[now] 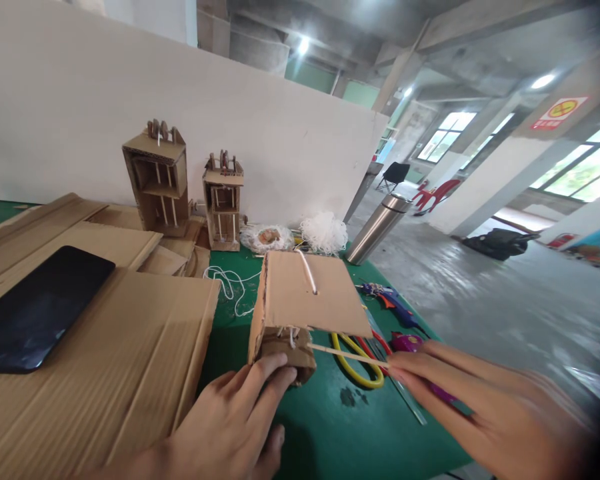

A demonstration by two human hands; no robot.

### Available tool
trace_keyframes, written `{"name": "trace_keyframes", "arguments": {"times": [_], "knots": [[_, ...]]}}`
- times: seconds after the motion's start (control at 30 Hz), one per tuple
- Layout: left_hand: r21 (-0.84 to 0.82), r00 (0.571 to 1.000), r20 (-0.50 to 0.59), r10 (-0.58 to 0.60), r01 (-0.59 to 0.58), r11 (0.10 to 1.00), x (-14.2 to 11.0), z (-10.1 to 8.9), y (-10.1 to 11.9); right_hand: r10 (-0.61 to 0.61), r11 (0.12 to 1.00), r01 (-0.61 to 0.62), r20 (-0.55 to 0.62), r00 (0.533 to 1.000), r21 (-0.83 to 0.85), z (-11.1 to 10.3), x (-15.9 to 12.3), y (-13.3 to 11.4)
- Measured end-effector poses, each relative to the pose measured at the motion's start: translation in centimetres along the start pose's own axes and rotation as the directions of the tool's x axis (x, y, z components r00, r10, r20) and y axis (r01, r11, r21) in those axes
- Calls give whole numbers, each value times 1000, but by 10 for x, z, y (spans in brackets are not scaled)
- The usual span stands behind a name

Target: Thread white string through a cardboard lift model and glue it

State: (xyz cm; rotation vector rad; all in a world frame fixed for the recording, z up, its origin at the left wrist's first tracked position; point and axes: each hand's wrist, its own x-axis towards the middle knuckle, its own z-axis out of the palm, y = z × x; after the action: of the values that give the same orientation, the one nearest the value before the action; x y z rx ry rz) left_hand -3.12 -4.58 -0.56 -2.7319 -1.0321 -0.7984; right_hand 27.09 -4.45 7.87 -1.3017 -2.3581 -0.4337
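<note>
The cardboard assembly is located on the green desk, in front of the person. Its flat panel forms the top, and a white cord lies across this panel to a small hole. Below the panel's near edge sits a small cardboard box, with white cord loops visible on it.

The left hand places its fingertips on the near part of the small box. The thumb is set lower; whether it closes a grip cannot be told. The right hand pinches a thin wooden stick between thumb and fingers. The far end of the stick reaches the box, just beneath the panel edge; exact contact cannot be confirmed.

Right of the assembly are a yellow loop-shaped handle, clear rods, a purple object partly covered by the right hand, and a blue glue gun. Loose white string lies to the left.

Farther left, a dark phone rests on stacked cardboard sheets. At the rear stand a larger cardboard model, a smaller cardboard model, a white tangled bundle and a metal flask
</note>
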Motion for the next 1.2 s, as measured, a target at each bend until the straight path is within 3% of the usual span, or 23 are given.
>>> {"name": "trace_keyframes", "arguments": {"times": [0.1, 0.4, 0.73, 1.03, 1.2], "knots": [[4, 1000, 5, 10, -10, 1000, 0, 0, 0, -106, 989, 110, 46, 993, -102, 0, 5, -4], [-16, 1000, 10, 7, -6, 1000, 2, 0, 1, -158, 981, 164, 59, 986, -100, 4, 16, -14], [-1, 1000, 5, 9, -9, 1000, 4, -2, 0, -166, 985, 171, 127, 978, -33, 1, 10, -8], [-8, 1000, -2, -7, 7, 1000, 4, -2, 0, -141, 987, 145, 68, 988, -64, 1, 10, -6], [-15, 1000, -1, -8, 8, 1000, 2, -2, 0, -178, 983, 182, 116, 977, -24, 0, 12, -9]]}}
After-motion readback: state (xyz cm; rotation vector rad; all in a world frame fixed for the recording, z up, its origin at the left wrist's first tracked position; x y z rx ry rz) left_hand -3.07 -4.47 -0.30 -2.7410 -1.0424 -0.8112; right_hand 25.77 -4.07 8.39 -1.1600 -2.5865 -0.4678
